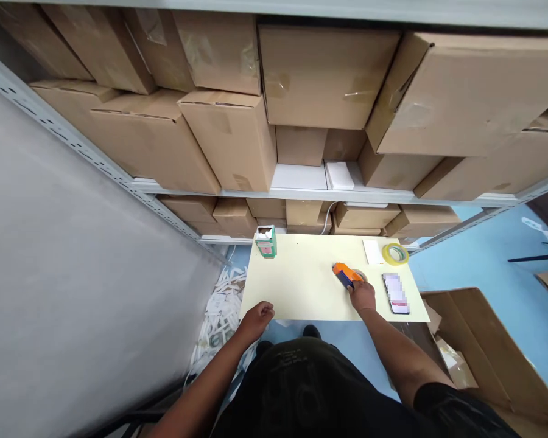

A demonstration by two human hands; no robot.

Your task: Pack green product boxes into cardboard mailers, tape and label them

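My right hand (362,296) is closed around the handle of an orange and blue tape dispenser (346,274) that rests on the pale yellow table (301,286). My left hand (257,319) sits at the table's near left edge with its fingers curled; nothing shows in it. A phone (395,292) lies just right of my right hand. A roll of clear tape (395,253) and a white slip of paper (372,250) lie at the table's far right. A small green box (266,241) stands at the far left corner.
Metal shelves (301,194) packed with cardboard boxes (324,79) rise behind the table. White paper scraps (221,304) litter the blue floor to the left. An open cardboard box (484,347) sits to the right. A grey wall (73,274) stands on the left.
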